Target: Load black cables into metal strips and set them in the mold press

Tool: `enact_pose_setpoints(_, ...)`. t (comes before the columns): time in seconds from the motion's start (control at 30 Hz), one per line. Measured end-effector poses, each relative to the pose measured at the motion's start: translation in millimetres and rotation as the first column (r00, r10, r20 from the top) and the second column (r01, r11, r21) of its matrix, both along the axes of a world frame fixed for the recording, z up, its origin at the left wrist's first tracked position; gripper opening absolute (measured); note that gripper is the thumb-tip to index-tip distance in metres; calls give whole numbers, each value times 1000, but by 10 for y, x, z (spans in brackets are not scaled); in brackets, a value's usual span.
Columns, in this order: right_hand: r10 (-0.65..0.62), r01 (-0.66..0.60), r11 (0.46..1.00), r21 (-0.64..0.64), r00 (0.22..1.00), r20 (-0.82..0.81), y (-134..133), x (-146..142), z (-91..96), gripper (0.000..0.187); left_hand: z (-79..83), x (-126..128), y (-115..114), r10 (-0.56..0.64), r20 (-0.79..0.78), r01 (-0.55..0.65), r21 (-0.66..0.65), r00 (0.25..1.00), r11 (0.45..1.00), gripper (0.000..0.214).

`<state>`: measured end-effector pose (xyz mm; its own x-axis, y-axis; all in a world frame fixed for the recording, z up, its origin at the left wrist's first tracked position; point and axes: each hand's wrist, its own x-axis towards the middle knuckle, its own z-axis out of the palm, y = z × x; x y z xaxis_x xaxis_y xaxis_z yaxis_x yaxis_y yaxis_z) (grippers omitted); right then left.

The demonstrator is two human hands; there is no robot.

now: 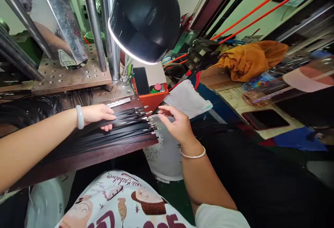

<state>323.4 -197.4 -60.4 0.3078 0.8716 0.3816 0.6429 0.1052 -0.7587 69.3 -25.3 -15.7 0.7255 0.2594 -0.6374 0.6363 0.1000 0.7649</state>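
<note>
My left hand (97, 115), with a pale bangle at the wrist, is closed around some of the flat black cables (125, 130), its thumb on top and fingers curled beneath. The cables lie side by side over the dark red-brown tabletop (114, 154). Their small metal ends (152, 125) point right, over the table's right edge. Just right of these ends is my right hand (176, 122), thumb and forefinger curved with a small gap between the tips. Nothing shows in it. A white labelled strip (119, 102) lies behind the cables.
A press with a perforated metal plate (86, 76) stands at back left. A lit black lamp (146, 22) hangs above. An orange box (153, 99) carries a green-and-red button (157, 87). A white cloth (188, 99) lies to its right, a grey bin (167, 162) below.
</note>
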Motion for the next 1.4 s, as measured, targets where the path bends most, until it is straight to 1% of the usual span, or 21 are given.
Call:
enact_pose_setpoints(0.07, -2, 2, 1000, -7, 1000, 4, -33, 6, 4, 23, -47, -2, 13, 6, -5, -6, 32, 1000, 999, 45)
enact_pose_setpoints(0.2, -107, 107, 993, 46, 994, 2, -61, -36, 50, 21, -62, -9, 34, -34, 32, 22, 303, 999, 953, 40)
enact_pose_setpoints(0.3, -172, 177, 976, 124, 984, -51, 22, -196, 101, 25, -36, 4, 20, -18, 62, -1, 300, 998, 954, 38)
enact_pose_setpoints(0.33, -148, 151, 978, 146, 989, -31, 77, -283, 117, 27, -21, 9, 9, 3, 68, -21, 260, 998, 965, 38)
enact_pose_setpoints(0.4, -4, -17, 989, 145, 990, 141, 221, -489, 141, 28, 22, 15, -16, 42, 77, -55, 165, 996, 985, 38)
enact_pose_setpoints(0.43, 101, -134, 985, 105, 958, 270, 301, -591, 147, 33, 48, 11, -26, 51, 82, -60, 121, 995, 991, 37)
enact_pose_setpoints(0.5, 288, -319, 948, -22, 825, 487, 451, -748, 147, 45, 93, -14, -37, 48, 96, -54, 67, 994, 996, 36)
enact_pose_setpoints(0.53, 332, -356, 932, -65, 770, 545, 512, -788, 145, 47, 105, -35, -39, 40, 100, -48, 81, 994, 996, 36)
enact_pose_setpoints(0.6, 302, -338, 940, -45, 764, 571, 592, -778, 144, 43, 91, -92, -43, -17, 53, 6, 202, 998, 979, 35)
enact_pose_setpoints(0.67, 206, -259, 965, 32, 831, 517, 617, -678, 158, 37, 29, -150, -55, -118, -82, 141, 403, 990, 904, 32)
enact_pose_setpoints(0.77, 131, -180, 981, 75, 894, 428, 583, -505, 192, 30, -94, -205, -92, -211, -258, 329, 623, 943, 710, 24)
enact_pose_setpoints(0.8, 139, -182, 981, 67, 901, 412, 561, -468, 199, 28, -124, -214, -101, -221, -272, 347, 648, 937, 678, 23)
enact_pose_setpoints(0.83, 149, -189, 980, 62, 905, 398, 537, -445, 203, 26, -146, -221, -106, -224, -267, 347, 650, 937, 676, 22)
enact_pose_setpoints(0.97, 117, -163, 980, 112, 936, 333, 470, -473, 202, 19, -150, -263, -71, -178, -186, 253, 553, 966, 794, 21)
enact_pose_setpoints(1.03, 109, -161, 976, 145, 943, 314, 470, -546, 203, 17, -126, -292, -46, -144, -144, 200, 537, 979, 819, 23)
enact_pose_setpoints(1.1, 205, -257, 959, 116, 917, 341, 493, -651, 199, 20, -93, -314, -39, -103, -119, 148, 483, 988, 863, 22)
enact_pose_setpoints(1.17, 347, -392, 919, 35, 849, 399, 534, -772, 175, 30, -53, -321, -54, -71, -112, 108, 376, 991, 920, 20)
enact_pose_setpoints(1.23, 435, -469, 883, -40, 780, 451, 582, -886, 128, 41, -20, -316, -85, -83, -137, 123, 322, 987, 939, 20)
enact_pose_setpoints(1.27, 449, -477, 876, -68, 758, 474, 604, -933, 99, 45, -14, -312, -105, -108, -163, 162, 369, 981, 915, 20)
enact_pose_setpoints(1.3, 453, -473, 876, -93, 740, 497, 624, -969, 70, 46, -18, -306, -127, -129, -200, 210, 464, 971, 861, 20)
enact_pose_setpoints(1.4, 433, -412, 894, -174, 701, 567, 662, -1016, 11, 45, -87, -292, -192, -134, -367, 373, 721, 920, 584, 17)
